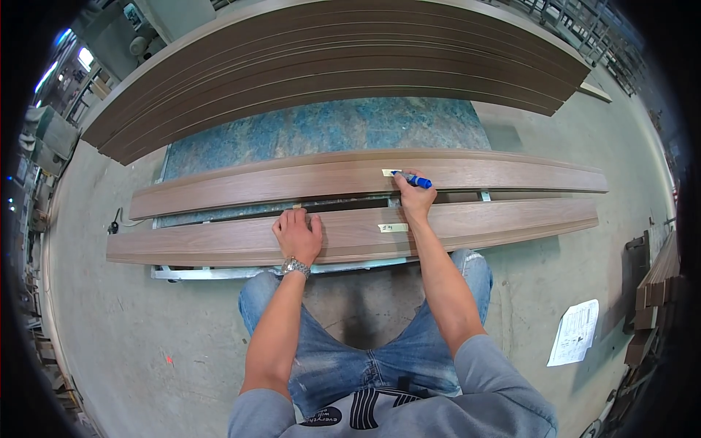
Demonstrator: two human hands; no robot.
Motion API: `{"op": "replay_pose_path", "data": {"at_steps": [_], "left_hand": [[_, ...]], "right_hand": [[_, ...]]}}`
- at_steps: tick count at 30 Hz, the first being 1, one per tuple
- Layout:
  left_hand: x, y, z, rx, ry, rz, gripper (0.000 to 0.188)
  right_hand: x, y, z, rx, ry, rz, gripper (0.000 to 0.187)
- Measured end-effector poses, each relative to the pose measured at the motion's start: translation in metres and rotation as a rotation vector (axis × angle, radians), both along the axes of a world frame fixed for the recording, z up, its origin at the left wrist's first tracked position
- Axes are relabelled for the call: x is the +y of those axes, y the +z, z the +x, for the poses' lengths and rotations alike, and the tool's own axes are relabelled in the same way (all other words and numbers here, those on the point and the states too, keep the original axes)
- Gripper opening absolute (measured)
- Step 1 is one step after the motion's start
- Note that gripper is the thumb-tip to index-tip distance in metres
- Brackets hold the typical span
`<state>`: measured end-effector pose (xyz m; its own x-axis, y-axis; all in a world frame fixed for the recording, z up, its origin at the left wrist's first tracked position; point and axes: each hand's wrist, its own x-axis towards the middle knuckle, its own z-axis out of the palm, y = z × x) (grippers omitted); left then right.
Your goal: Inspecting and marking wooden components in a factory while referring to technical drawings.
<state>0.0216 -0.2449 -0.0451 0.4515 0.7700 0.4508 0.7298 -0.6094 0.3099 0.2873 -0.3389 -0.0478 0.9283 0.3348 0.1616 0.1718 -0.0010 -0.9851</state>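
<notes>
My right hand (418,202) grips a blue marker (418,180) over the farther of two long wood-grain boards (292,176). The marker's writing end is at a small pale-yellow tape label (389,173) stuck on that board. My left hand (298,236), a metal watch on its wrist, rests on the nearer board (197,241), its fingers bent toward the far edge and the thumb apart. A small yellowish bit shows at its fingertips; I cannot tell what it is. Another tape label (393,228), with handwriting on it, lies on the nearer board beside my right forearm.
Both boards lie across a low metal frame (212,274), with a narrow gap between them. Beyond is a blue mottled sheet (321,131) and a large stack of brown boards (350,55). A printed paper (575,333) lies on the floor at right, near more stacked pieces (650,306).
</notes>
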Motion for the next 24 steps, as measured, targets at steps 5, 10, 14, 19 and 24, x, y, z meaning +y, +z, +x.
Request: {"op": "replay_pose_path", "data": {"at_steps": [5,10,14,19,24], "left_hand": [[-0.001,0.001,0.000,0.004,0.002,-0.012,0.032],[0.000,0.000,-0.002,0.015,0.003,-0.032,0.032],[0.001,0.000,-0.001,0.011,0.005,-0.038,0.032],[0.001,-0.002,-0.004,-0.016,0.000,0.035,0.029],[0.001,-0.002,0.000,-0.005,0.000,0.027,0.029]], "right_hand": [[0.001,-0.003,-0.002,-0.023,-0.022,-0.004,0.024],[0.002,-0.001,-0.007,-0.049,-0.030,-0.024,0.025],[0.002,0.001,-0.006,-0.042,-0.042,0.009,0.023],[0.005,0.008,-0.004,0.021,-0.057,0.103,0.019],[0.004,-0.006,0.008,-0.019,0.029,0.044,0.016]]}}
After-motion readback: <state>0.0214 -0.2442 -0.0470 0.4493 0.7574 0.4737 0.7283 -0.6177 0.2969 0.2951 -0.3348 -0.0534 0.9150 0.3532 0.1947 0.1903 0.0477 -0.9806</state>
